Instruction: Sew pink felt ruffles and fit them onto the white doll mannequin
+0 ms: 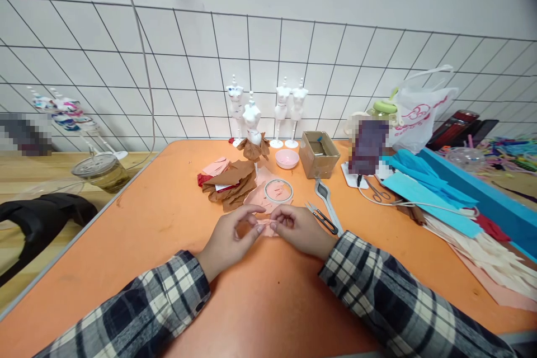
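A small piece of pink crepe paper (271,230) is pinched between my two hands, low over the orange table. My left hand (229,238) grips its left side between thumb and fingertips. On the other side my right hand (300,227) has thumb and fingers closed on it. Just beyond the fingers lies a larger pink sheet (257,198) with a roll of tape (279,191) resting on it. To the left is a loose pile of brown crepe paper (237,185). Thread snips (323,219) and grey metal tweezers (329,204) lie beside my right hand.
White mini dress forms (282,106) stand at the back; one (251,117) wears a brown ruffle. Near them are a pink bowl (287,159) and a cardboard box (319,155). Scissors (378,194), a phone (369,145), a cable and blue sheets (432,201) crowd the right.
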The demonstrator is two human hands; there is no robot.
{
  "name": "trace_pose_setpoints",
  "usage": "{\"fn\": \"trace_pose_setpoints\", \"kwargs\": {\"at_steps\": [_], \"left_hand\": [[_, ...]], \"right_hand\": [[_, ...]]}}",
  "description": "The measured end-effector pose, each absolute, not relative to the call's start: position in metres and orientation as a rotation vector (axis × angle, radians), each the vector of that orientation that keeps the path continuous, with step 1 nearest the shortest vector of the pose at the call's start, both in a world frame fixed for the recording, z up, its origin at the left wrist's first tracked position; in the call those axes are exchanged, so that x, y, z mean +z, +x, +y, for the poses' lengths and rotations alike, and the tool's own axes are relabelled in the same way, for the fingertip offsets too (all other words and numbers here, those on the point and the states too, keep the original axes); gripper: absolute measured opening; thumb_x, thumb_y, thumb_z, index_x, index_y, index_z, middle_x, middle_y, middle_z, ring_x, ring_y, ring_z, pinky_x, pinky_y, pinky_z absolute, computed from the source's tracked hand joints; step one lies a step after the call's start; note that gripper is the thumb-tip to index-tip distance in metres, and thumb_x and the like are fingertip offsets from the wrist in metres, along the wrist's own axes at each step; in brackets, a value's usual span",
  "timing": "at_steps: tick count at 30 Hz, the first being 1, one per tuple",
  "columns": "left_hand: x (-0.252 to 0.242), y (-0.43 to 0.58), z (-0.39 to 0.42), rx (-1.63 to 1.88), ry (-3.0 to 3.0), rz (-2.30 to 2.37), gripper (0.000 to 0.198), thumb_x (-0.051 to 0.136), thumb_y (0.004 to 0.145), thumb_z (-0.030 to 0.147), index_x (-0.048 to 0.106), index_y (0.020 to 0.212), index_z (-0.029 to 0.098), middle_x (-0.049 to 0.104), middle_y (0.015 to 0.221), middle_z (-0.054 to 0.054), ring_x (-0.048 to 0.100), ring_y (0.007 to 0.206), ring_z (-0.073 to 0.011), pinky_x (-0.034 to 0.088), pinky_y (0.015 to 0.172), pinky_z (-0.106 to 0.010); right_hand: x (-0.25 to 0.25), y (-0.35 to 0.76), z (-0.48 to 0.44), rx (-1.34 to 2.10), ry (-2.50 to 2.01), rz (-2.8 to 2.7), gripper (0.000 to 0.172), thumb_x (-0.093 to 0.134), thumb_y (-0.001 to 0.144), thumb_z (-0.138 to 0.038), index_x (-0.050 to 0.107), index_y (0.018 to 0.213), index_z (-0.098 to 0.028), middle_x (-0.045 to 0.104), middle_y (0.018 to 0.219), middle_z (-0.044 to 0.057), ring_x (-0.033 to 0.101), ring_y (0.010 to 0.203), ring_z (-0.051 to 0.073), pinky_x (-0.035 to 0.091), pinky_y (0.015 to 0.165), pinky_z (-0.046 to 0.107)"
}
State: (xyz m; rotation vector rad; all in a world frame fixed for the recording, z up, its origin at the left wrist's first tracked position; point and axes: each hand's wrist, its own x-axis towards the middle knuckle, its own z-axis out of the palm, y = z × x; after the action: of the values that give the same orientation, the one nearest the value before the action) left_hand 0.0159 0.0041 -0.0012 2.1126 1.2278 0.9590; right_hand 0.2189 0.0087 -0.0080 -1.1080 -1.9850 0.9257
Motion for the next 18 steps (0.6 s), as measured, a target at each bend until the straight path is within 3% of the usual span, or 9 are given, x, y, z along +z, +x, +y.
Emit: {"fn": "trace_pose_setpoints", "kwargs": {"at_steps": [3,7,12,16,18], "left_hand": [[-0.001,0.017,0.006,0.790,2.143,1.346,0.028,0.056,0.086,0.042,0.066,0.103,0.021,0.063,0.069,0.001,0.059,0.066,-0.0169,0.042,0.068,-0.027],[0.000,0.012,0.011,0.703,2.221,1.475,0.030,0.051,0.089,0.046,0.069,0.088,0.022,0.055,0.055,0.004,0.051,0.054,-0.0146,0.036,0.062,-0.027],[-0.002,0.001,0.028,0.765,2.447,1.431,0.027,0.047,0.093,0.037,0.068,0.091,0.020,0.066,0.074,-0.003,0.056,0.072,-0.0184,0.039,0.066,-0.030],[-0.003,0.018,0.055,0.803,2.750,1.199,0.026,0.045,0.095,0.026,0.067,0.108,0.020,0.069,0.098,-0.006,0.055,0.093,-0.0215,0.040,0.085,-0.035],[-0.003,0.034,0.068,0.740,2.830,1.161,0.025,0.046,0.094,0.024,0.068,0.106,0.019,0.069,0.099,-0.007,0.055,0.094,-0.0218,0.040,0.084,-0.036]], "right_hand": [[-0.008,0.223,0.010,0.975,-1.190,-2.142,0.018,0.059,0.084,-0.033,0.065,0.074,-0.020,0.065,0.067,-0.001,0.056,0.064,0.013,0.036,0.058,0.024],[0.000,0.236,0.017,0.747,-1.310,-2.236,0.018,0.061,0.083,-0.037,0.068,0.078,-0.021,0.067,0.071,0.000,0.057,0.066,0.014,0.035,0.059,0.025],[-0.006,0.257,0.045,0.269,-1.555,-2.071,0.023,0.050,0.088,-0.020,0.063,0.106,-0.020,0.067,0.094,0.005,0.060,0.088,0.019,0.040,0.075,0.029],[-0.017,0.258,0.062,0.162,-1.615,-2.115,0.031,0.046,0.085,-0.009,0.062,0.111,-0.019,0.065,0.106,0.008,0.057,0.101,0.020,0.040,0.086,0.030],[-0.017,0.254,0.061,0.148,-1.587,-2.147,0.034,0.048,0.083,-0.008,0.061,0.112,-0.018,0.063,0.109,0.008,0.056,0.104,0.021,0.040,0.090,0.030]]}}
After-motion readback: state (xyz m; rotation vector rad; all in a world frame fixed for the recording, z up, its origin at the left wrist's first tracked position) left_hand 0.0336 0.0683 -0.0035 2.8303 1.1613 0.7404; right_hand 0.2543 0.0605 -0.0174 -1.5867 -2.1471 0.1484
